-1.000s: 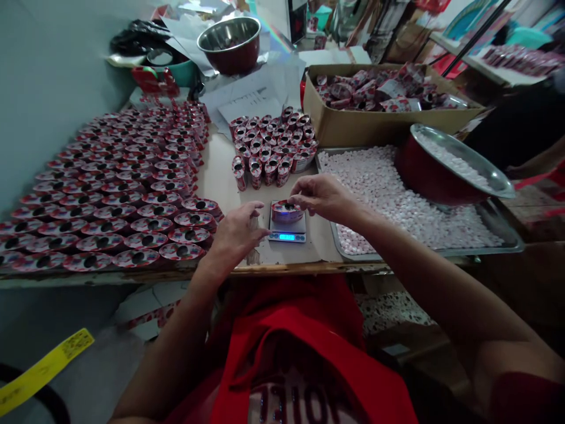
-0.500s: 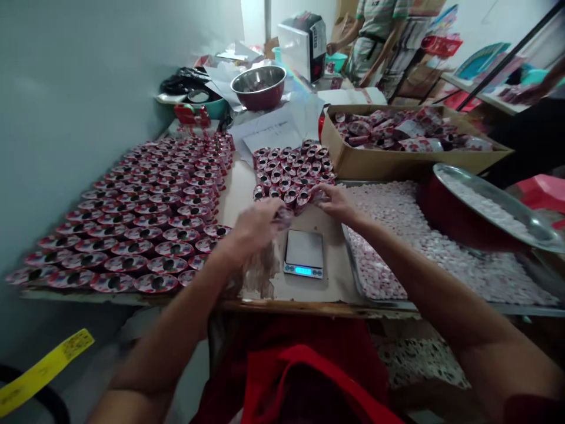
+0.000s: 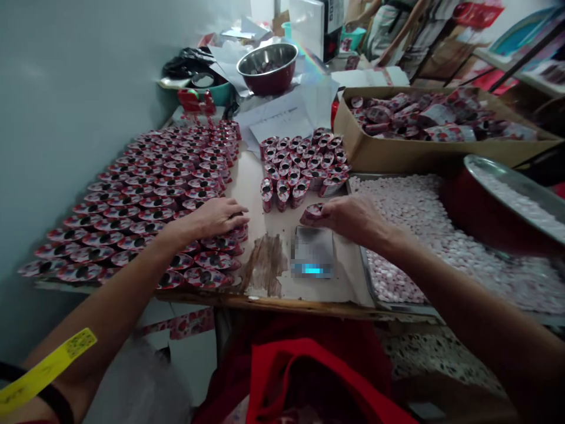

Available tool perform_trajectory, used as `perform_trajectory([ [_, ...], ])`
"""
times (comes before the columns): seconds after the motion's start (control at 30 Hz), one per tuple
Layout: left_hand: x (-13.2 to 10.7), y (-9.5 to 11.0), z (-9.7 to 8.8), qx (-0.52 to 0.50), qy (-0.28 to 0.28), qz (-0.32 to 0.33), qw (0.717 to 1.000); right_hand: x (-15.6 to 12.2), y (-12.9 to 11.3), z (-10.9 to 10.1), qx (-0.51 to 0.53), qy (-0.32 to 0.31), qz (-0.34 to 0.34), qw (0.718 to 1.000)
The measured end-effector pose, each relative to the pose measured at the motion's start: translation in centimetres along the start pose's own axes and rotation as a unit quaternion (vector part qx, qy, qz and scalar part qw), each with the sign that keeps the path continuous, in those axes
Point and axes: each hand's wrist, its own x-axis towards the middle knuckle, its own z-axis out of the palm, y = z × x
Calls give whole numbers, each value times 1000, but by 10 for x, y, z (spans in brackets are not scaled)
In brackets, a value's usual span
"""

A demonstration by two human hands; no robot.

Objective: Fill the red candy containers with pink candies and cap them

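Observation:
My left hand lies palm down with fingers curled over a small red-and-white container at the right edge of the laid-out rows of containers. My right hand pinches another small red container just above the far edge of the small digital scale, whose platform is bare and display glows blue. A cluster of upright empty containers stands behind the scale.
A metal tray of pale pink tablets lies to the right, with a red metal bowl tilted on it. A cardboard box of wrappers sits behind. Another red bowl and papers are at the back. A grey wall runs along the left.
The container that sat on the scale was lifted by my left hand and carried left to the rows. My right hand went to the cluster and came back toward the scale with another container.

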Motion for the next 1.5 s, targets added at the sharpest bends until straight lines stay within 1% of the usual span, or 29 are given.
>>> perform_trajectory([
  [0.07,-8,27,10,71,42,-16,996,-17,-22,-2,-28,-45,14,999],
  [0.13,-15,52,26,122,87,-40,988,-28,-39,1,-42,-76,19,996],
  [0.2,-18,70,42,150,92,-69,982,-36,-46,6,-28,-77,28,996],
  [0.23,-18,75,49,156,84,-88,980,-40,-45,9,-12,-65,38,997],
  [0.3,-17,77,56,158,66,-126,977,-48,-36,12,44,-21,57,997],
  [0.33,-16,76,57,156,62,-139,976,-53,-27,12,85,2,66,994],
  [0.4,-16,74,51,146,62,-144,977,-63,-4,12,166,40,88,981],
  [0.43,-17,75,45,140,66,-140,978,-67,9,12,198,47,101,974],
  [0.5,-22,82,34,131,90,-137,978,-74,36,13,236,30,125,963],
  [0.57,-31,93,27,125,121,-134,976,-78,58,12,266,-32,134,954],
  [0.63,-43,102,28,121,132,-114,977,-84,74,9,285,-93,149,942],
  [0.67,-49,105,31,119,128,-104,979,-87,80,8,268,-97,158,945],
  [0.7,-54,106,36,116,122,-99,981,-92,85,6,227,-83,168,956],
  [0.73,-59,106,41,113,115,-102,982,-97,89,6,165,-57,173,969],
  [0.8,-64,104,48,102,114,-115,982,-108,94,10,20,-12,151,988],
  [0.83,-65,104,50,96,122,-119,981,-112,95,15,-36,-8,132,991],
  [0.9,-63,107,48,84,147,-114,979,-117,93,26,-85,-35,91,992],
  [0.97,-59,116,44,72,175,-101,977,-116,89,38,-96,-61,78,990],
  [1.07,-51,132,36,50,205,-84,974,-107,91,45,-73,-88,102,988],
  [1.13,-47,142,32,36,235,-81,968,-102,101,42,-4,-85,146,986],
  [1.17,-45,146,29,30,252,-84,964,-101,108,38,59,-77,173,980],
  [1.2,-44,149,27,25,267,-87,959,-101,115,35,140,-62,207,966],
  [1.23,-41,152,25,20,277,-89,956,-102,120,31,235,-44,243,940],
  [1.27,-39,155,24,15,282,-91,955,-104,125,28,334,-29,277,901],
  [1.33,-32,158,23,5,281,-91,955,-110,130,24,497,-5,324,805],
  [1.37,-28,160,23,-1,279,-89,956,-112,131,23,548,12,348,761],
  [1.4,-24,162,24,-8,277,-87,957,-114,131,22,579,31,369,727],
  [1.43,-19,164,25,-15,276,-82,957,-115,129,22,597,51,385,702],
  [1.5,-12,167,26,-30,277,-73,958,-114,123,21,616,79,397,676],
])
